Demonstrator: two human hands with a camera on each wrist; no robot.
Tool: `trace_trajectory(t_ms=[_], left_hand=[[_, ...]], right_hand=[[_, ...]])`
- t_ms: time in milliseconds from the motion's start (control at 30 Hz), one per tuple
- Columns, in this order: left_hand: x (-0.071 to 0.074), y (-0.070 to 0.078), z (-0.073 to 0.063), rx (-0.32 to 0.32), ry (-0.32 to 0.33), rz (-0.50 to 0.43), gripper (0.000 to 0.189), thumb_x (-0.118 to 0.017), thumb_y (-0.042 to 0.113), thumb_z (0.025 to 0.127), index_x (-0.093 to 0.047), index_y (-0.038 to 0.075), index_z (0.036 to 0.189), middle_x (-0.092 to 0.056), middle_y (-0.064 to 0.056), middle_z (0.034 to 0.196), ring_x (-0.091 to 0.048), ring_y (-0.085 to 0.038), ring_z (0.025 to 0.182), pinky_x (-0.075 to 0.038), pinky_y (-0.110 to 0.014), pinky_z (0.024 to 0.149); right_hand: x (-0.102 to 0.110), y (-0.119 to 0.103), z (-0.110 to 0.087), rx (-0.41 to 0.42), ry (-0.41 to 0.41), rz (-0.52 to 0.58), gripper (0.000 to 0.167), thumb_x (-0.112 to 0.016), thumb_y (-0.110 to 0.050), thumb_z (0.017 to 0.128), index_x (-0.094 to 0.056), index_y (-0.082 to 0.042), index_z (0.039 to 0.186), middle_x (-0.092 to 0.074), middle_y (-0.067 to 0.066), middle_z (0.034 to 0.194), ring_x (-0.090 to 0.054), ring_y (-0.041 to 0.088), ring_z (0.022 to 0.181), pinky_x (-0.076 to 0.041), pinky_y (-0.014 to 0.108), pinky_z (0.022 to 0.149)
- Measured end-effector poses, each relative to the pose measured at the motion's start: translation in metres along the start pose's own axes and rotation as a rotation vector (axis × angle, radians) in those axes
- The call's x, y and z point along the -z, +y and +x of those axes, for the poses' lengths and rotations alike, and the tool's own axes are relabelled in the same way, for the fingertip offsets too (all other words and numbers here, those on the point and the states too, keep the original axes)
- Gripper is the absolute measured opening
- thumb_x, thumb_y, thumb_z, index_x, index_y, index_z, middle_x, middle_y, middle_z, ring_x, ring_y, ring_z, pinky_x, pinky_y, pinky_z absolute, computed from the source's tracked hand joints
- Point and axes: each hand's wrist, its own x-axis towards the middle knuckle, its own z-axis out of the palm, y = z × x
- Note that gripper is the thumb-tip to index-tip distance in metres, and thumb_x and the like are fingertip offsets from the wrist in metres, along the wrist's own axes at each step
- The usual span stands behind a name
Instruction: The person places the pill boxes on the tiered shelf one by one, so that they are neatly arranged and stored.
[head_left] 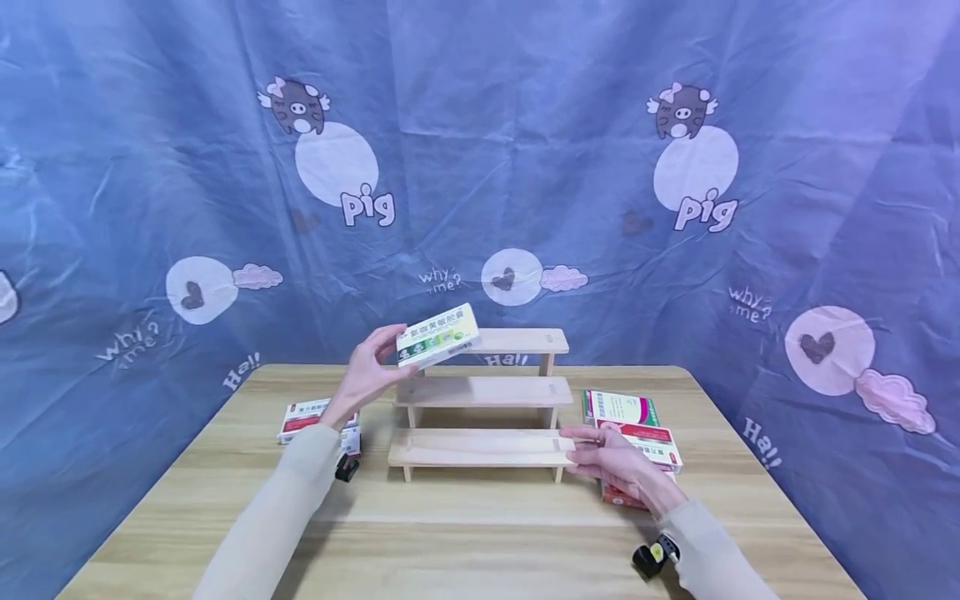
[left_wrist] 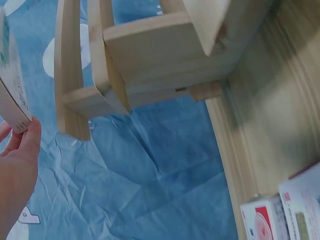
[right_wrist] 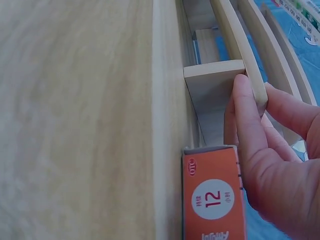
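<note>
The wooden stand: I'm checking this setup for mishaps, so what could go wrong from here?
The green-and-white box is tilted and held near one end by the left hand, so it might slip. The right hand pinches the wooden stand at the right end of its lowest step; a tug could shift the whole stand. That hand is also close to the orange box and might knock it.
</note>
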Motion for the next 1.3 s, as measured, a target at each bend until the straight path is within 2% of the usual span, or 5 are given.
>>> trace_trajectory(t_ms=[167, 467, 967, 1167, 1300], left_hand=[[-0.014, -0.009, 0.012, -0.017, -0.003, -0.060, 0.073, -0.080, -0.004, 0.074, -0.046, -0.008, 0.139, -0.048, -0.025, 0.140, -0.055, -0.042, 0.123, -0.050, -0.031, 0.103], [-0.029, -0.009, 0.025, -0.029, 0.000, -0.009, 0.072, -0.083, 0.004, 0.074, -0.050, -0.004, 0.138, -0.054, -0.023, 0.137, -0.058, -0.039, 0.122, -0.051, -0.045, 0.102], [-0.060, 0.005, 0.042, 0.033, -0.049, 0.002, 0.066, -0.082, 0.009, 0.077, -0.054, -0.006, 0.134, -0.047, -0.020, 0.146, -0.051, -0.036, 0.131, -0.044, -0.037, 0.111], [-0.068, 0.005, 0.046, 0.053, -0.079, -0.051, 0.065, -0.079, 0.005, 0.078, -0.051, -0.007, 0.135, -0.040, -0.022, 0.150, -0.046, -0.039, 0.135, -0.041, -0.039, 0.113], [-0.074, 0.010, 0.048, 0.047, -0.087, 0.000, 0.062, -0.078, 0.005, 0.078, -0.052, -0.009, 0.133, -0.042, -0.023, 0.148, -0.045, -0.039, 0.135, -0.039, -0.040, 0.115]], right_hand=[[0.003, 0.003, -0.002, 0.001, 0.004, -0.007, 0.054, -0.057, 0.007, 0.092, -0.037, 0.012, 0.142, -0.067, 0.009, 0.116, -0.068, 0.022, 0.103, -0.057, 0.034, 0.094], [0.002, 0.003, 0.000, 0.006, 0.010, -0.005, 0.054, -0.055, 0.008, 0.092, -0.037, 0.013, 0.142, -0.069, 0.012, 0.114, -0.069, 0.023, 0.103, -0.057, 0.034, 0.093], [0.004, 0.008, -0.001, 0.018, 0.011, -0.006, 0.053, -0.056, 0.006, 0.093, -0.037, 0.013, 0.142, -0.066, 0.010, 0.117, -0.068, 0.020, 0.103, -0.057, 0.035, 0.094], [0.004, 0.007, -0.002, 0.021, 0.020, -0.016, 0.054, -0.059, 0.005, 0.092, -0.040, 0.012, 0.142, -0.064, 0.010, 0.122, -0.067, 0.019, 0.103, -0.058, 0.034, 0.093], [0.005, 0.008, -0.001, 0.022, 0.026, -0.023, 0.055, -0.060, 0.005, 0.091, -0.040, 0.012, 0.142, -0.064, 0.010, 0.122, -0.067, 0.019, 0.103, -0.058, 0.034, 0.092]])
